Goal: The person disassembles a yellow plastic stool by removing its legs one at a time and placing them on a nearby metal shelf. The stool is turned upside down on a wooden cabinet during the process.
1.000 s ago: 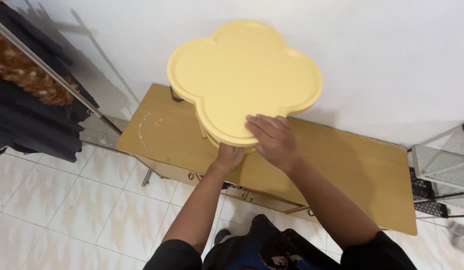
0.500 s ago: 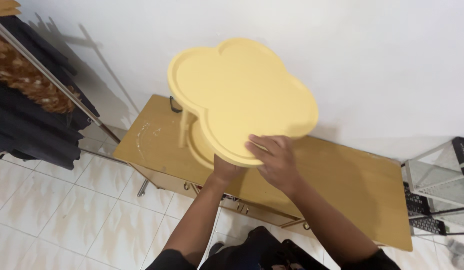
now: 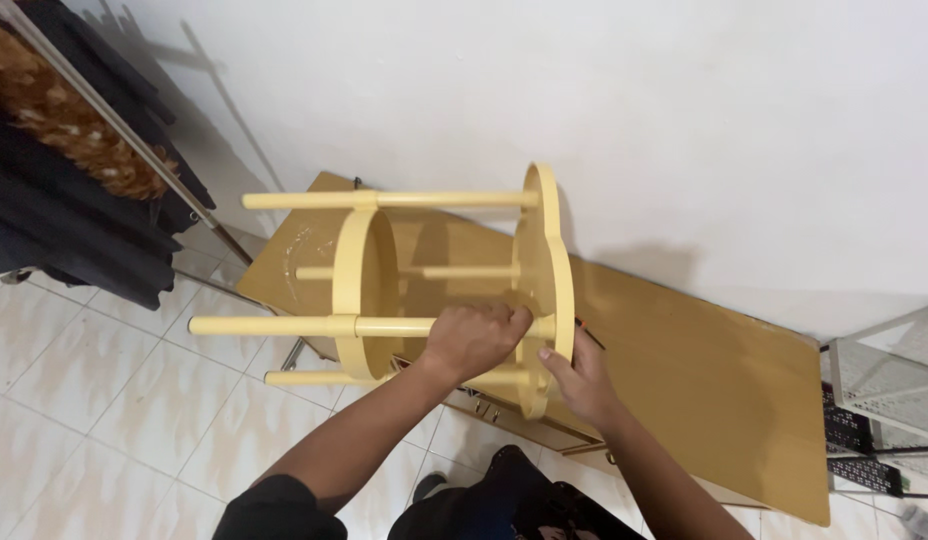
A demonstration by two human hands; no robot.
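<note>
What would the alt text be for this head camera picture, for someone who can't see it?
A person holds a pale yellow two-tier side table tipped on its side, legs pointing left, above a wooden cabinet against a white wall. Their left hand grips one leg; their right hand holds the tabletop's edge. Dark clothes hang on a rack at left.

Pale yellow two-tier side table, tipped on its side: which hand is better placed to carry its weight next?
Probably the left hand: it is wrapped around a leg of the pale yellow two-tier side table. The right hand only grips the top's rim.
</note>
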